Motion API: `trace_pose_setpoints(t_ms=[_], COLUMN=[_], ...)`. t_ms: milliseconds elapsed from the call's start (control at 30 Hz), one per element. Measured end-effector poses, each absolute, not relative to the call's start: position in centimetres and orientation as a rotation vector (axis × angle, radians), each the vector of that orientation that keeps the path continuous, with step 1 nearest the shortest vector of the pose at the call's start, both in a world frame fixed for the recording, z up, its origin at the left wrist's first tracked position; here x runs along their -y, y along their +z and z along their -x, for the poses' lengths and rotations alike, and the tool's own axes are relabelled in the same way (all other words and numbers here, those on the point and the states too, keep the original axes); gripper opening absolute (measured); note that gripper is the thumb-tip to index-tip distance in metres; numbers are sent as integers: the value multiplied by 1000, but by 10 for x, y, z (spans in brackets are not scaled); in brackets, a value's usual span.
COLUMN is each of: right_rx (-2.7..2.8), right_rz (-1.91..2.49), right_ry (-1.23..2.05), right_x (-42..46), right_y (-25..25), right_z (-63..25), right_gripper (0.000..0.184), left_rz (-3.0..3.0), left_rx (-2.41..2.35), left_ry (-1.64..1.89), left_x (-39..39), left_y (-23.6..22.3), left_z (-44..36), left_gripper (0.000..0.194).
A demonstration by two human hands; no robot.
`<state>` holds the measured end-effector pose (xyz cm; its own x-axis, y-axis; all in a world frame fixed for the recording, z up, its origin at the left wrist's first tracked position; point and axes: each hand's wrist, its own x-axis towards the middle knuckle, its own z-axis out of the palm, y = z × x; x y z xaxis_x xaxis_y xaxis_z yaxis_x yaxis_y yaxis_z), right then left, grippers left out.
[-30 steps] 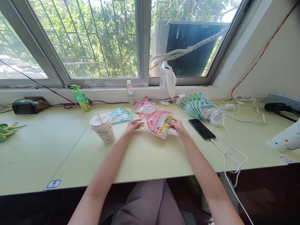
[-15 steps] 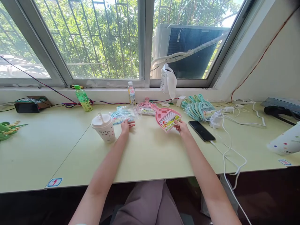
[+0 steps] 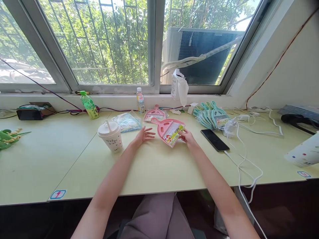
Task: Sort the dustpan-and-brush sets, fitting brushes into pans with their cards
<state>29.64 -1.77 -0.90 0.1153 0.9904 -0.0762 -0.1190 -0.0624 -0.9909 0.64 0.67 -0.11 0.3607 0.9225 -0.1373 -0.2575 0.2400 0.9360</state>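
My right hand grips the lower right edge of a pink dustpan and brush set, raised a little off the table with its handle pointing up and left. A yellow-green label covers part of its white bristles. Just left of it, my left hand holds nothing, fingers spread toward the dustpan but apart from it. Behind that hand lies a flat stack of clear plastic bags. A second pink dustpan set rests farther back.
A lidded white cup with a straw stands at left. Two bottles, one green and one clear, are near the sill. At right are several mint-green dustpan sets, a phone and white cables.
The held pink dustpan has moved left and nearer to me. My left hand has left the plastic bags, shifting right with fingers spreading.
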Motion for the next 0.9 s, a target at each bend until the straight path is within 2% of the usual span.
trace_pose_setpoints(t_ms=[100, 233, 267, 333, 433, 500, 533, 633, 767, 900], right_rx=[1137, 1313, 1359, 1444, 1497, 1503, 1521, 1718, 1946, 1937], right_rz=[1186, 1234, 1317, 1531, 1755, 1788, 1771, 1615, 1443, 1446], right_ry=[1367, 1440, 1335, 917, 156, -152, -230, -236, -120, -98], right_x=[22, 21, 19, 17, 18, 23, 25, 36, 49, 54], right_y=[-7, -5, -5, -6, -7, -5, -3, 5, 7, 4], right_z=[-287, -296, -303, -320, -340, -342, -338, -306, -245, -214], right_gripper=[44, 36, 33, 31, 46, 52, 49, 34, 32, 26], left_rz=[-1120, -1166, -1144, -1085, -1026, -1036, -1061, -1228, -1475, -1662], left_rx=[-861, -1067, -1092, -1075, -993, -975, -978, -984, -959, -1025], left_ry=[891, 1050, 1105, 1190, 1188, 1150, 1138, 1094, 1021, 1117], left_x=[7, 13, 12, 12, 13, 16, 17, 22, 29, 37], left_y=[-3, -3, -2, 1, 6, 8, 8, 7, 3, -1], left_z=[-31, -38, -36, -32, -28, -29, -30, -37, -50, -60], left_gripper=[49, 39, 35, 31, 31, 34, 35, 39, 42, 39])
